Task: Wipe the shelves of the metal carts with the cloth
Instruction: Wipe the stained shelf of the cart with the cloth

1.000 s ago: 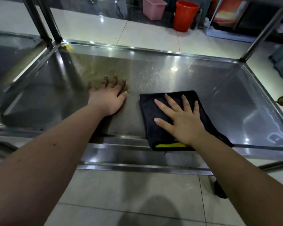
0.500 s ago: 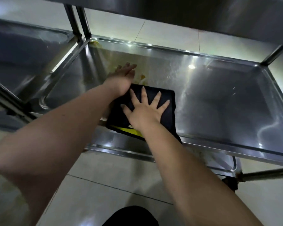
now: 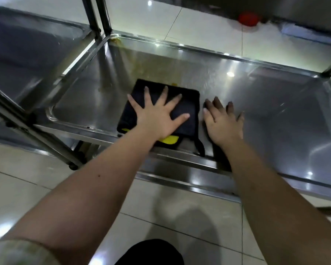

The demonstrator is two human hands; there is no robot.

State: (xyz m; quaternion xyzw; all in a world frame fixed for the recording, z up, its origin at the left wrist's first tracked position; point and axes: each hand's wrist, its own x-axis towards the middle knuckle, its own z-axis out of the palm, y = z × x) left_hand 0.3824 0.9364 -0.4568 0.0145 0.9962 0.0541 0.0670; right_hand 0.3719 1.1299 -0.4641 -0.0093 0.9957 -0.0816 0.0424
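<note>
Our left hand (image 3: 157, 116) lies flat on the cloth (image 3: 187, 106), fingers (image 3: 163, 98) released (right hand (image 3: 224, 123) likewise, on the shelf (image 3: 275, 115)); we'd press firmly toward the 12 o'clock stains (image 3: 139, 67)

— What do you have underfoot there?
— Pale, glossy floor tiles (image 3: 208, 33), crossed by thin dark grout lines (image 3: 242, 44), running away from you to the far side of the room.
— And the light?
— White glare spots (image 3: 149, 2) shine off the tiles, and a soft shadow (image 3: 191, 222) lies on the near ones. Far back you see a blurred red container (image 3: 248, 18) on the floor
</note>
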